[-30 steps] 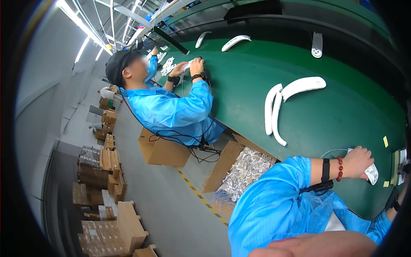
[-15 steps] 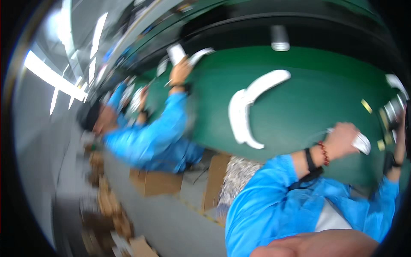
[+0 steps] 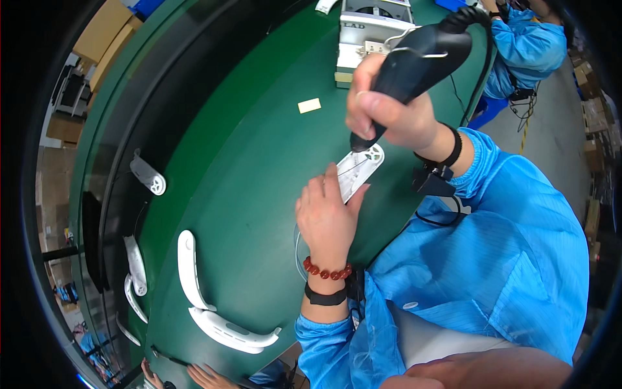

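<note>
My left hand (image 3: 327, 217) lies flat on the green table (image 3: 253, 155), its fingers pinning down a small flat white plastic part (image 3: 358, 170). Just beyond it, my right hand (image 3: 389, 120) grips a black electric screwdriver (image 3: 418, 55) held nearly upright. The screwdriver's tip rests on the far end of the white part. A red bead bracelet and a black band circle my left wrist. Both arms are in blue sleeves.
Two long curved white shells (image 3: 188, 266) (image 3: 230, 332) lie at the near left. More white parts (image 3: 148, 176) sit on the dark conveyor strip. A white boxy device (image 3: 372, 29) stands behind the screwdriver, a co-worker (image 3: 528, 45) sits top right, and another person's hands (image 3: 207, 376) show at the bottom edge.
The view has swung from the co-worker and floor on the left onto the table in front. My right hand with the screwdriver has come into view and sits on the white part.
</note>
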`<state>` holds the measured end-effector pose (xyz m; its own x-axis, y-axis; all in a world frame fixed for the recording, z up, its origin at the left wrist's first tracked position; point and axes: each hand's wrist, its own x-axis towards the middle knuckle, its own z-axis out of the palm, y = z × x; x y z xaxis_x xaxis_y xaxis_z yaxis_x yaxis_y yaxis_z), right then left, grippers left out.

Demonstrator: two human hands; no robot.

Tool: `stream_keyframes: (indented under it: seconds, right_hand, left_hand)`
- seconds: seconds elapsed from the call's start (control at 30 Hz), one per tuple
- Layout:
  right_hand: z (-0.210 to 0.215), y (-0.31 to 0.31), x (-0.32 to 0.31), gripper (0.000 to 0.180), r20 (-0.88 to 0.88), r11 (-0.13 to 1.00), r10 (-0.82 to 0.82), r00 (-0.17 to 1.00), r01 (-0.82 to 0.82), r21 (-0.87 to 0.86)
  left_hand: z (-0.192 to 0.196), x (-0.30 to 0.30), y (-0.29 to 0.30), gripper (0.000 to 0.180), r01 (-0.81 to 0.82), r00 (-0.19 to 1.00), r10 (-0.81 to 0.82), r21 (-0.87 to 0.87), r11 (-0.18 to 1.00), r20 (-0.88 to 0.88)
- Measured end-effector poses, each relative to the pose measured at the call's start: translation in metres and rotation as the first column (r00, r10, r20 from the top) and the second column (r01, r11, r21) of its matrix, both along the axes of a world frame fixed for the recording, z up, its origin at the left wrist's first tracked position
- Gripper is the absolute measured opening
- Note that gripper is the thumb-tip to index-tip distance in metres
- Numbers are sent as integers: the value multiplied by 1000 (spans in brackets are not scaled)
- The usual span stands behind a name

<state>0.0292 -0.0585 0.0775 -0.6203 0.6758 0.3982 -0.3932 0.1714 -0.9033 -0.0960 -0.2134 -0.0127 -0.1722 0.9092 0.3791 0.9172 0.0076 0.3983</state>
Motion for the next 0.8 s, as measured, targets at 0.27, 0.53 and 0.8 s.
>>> stream_keyframes:
  seconds: [0.27, 0.53, 0.8]
  right_hand:
    - [-9, 9, 3, 15, 100, 999, -18, 995, 21, -24]
    - [-21, 13, -2, 15, 133, 998, -39, 990, 44, -35]
    - [-24, 16, -3, 13, 117, 995, -33, 993, 44, -91]
  left_hand:
    - [-2, 1, 0, 63, -20, 1000, 20, -26, 999, 1]
    - [-1, 1, 2, 64, -24, 1000, 25, -63, 998, 4]
    - [-1, 1, 3, 63, -26, 1000, 26, -68, 997, 4]
